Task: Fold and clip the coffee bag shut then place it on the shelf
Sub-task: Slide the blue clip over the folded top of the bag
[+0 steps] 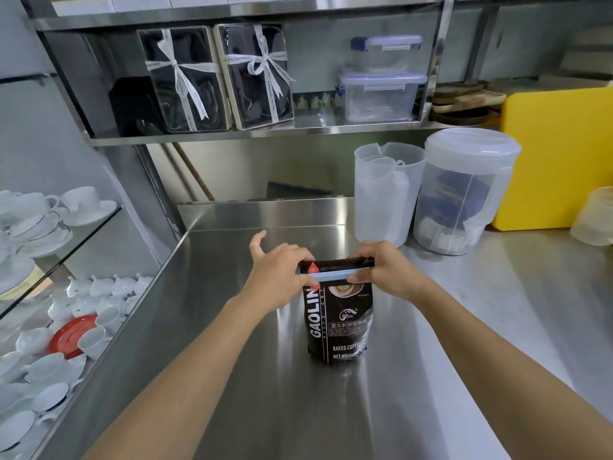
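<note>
A dark brown coffee bag [338,323] stands upright on the steel counter [265,393]. A pale blue clip [331,275] lies across its folded top. My left hand [277,273] grips the clip's left end, thumb lifted. My right hand [381,268] pinches the clip's right end and the top corner of the bag. The steel shelf [315,127] hangs above the counter, behind the bag.
Two ribboned gift boxes [215,78] and stacked clear lidded containers [381,91] stand on the shelf. A clear pitcher [384,194] and a lidded jar [464,194] stand behind the bag on the right, beside a yellow board [557,161]. White cups [49,327] fill glass shelves at left.
</note>
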Demonstrator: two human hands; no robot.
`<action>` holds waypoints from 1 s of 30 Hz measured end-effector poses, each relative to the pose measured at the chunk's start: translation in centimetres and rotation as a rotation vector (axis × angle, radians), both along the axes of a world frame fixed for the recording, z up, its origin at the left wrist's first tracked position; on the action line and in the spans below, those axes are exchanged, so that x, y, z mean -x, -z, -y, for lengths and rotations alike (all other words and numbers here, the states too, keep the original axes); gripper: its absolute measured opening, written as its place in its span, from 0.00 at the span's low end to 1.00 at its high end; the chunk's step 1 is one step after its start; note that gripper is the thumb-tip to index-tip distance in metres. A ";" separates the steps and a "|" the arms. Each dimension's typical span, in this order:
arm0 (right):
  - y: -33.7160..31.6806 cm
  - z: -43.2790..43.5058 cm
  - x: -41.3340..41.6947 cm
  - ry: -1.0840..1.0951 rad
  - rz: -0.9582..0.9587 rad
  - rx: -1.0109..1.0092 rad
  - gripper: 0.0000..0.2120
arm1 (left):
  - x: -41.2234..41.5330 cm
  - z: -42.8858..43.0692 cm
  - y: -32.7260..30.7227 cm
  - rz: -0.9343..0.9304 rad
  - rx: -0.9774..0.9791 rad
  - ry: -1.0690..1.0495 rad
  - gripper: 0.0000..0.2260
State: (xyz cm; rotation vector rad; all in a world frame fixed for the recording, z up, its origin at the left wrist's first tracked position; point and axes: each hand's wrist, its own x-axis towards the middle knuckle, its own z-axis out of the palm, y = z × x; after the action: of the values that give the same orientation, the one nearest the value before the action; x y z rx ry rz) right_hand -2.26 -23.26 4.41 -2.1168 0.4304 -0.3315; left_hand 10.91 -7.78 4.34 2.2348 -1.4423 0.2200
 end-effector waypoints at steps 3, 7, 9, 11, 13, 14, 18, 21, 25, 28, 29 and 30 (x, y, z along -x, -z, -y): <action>0.0 0.1 0.0 -0.011 -0.018 0.001 0.10 | -0.2 0.0 0.0 -0.033 0.015 0.010 0.09; 0.3 0.7 0.6 0.022 0.063 -0.065 0.08 | -0.5 -0.3 0.0 -0.026 0.018 0.019 0.08; 0.4 0.9 0.8 0.045 0.136 -0.072 0.03 | -0.5 -0.2 -0.1 -0.039 0.011 0.018 0.08; 0.4 1.0 0.9 0.065 0.181 -0.035 0.02 | -0.5 -0.1 -0.2 -0.030 -0.001 0.027 0.09; 0.5 1.1 0.9 0.086 0.216 -0.027 0.05 | -0.5 0.1 -0.3 -0.031 -0.001 0.038 0.09; 0.6 1.1 0.9 0.102 0.235 -0.047 0.07 | -0.5 0.1 -0.3 -0.037 0.001 0.044 0.09; 0.8 1.4 0.6 0.150 0.292 -0.165 0.08 | -0.6 0.1 -0.4 -0.066 0.011 0.062 0.10; 0.9 1.6 0.4 0.147 0.291 -0.177 0.07 | -0.8 0.0 -0.3 -0.089 0.034 0.059 0.12; 0.8 1.9 0.6 0.119 0.256 -0.161 0.06 | -0.8 0.0 -0.2 -0.116 0.025 0.060 0.12; -0.6 2.4 0.2 0.048 0.109 -0.070 0.02 | -0.7 0.2 -0.5 -0.109 -0.003 0.057 0.11; -1.2 2.5 0.0 0.015 0.045 0.006 0.01 | -0.8 0.1 -0.5 -0.106 -0.013 0.055 0.11; -1.7 2.5 -0.3 -0.028 -0.016 0.100 0.03 | -0.9 0.1 -0.5 -0.105 -0.018 0.053 0.11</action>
State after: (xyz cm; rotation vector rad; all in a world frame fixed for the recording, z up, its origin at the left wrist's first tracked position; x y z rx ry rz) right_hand -1.95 -25.74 6.11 -2.2219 0.3997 -0.3262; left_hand 11.76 -7.87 4.79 2.1846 -1.4509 0.0719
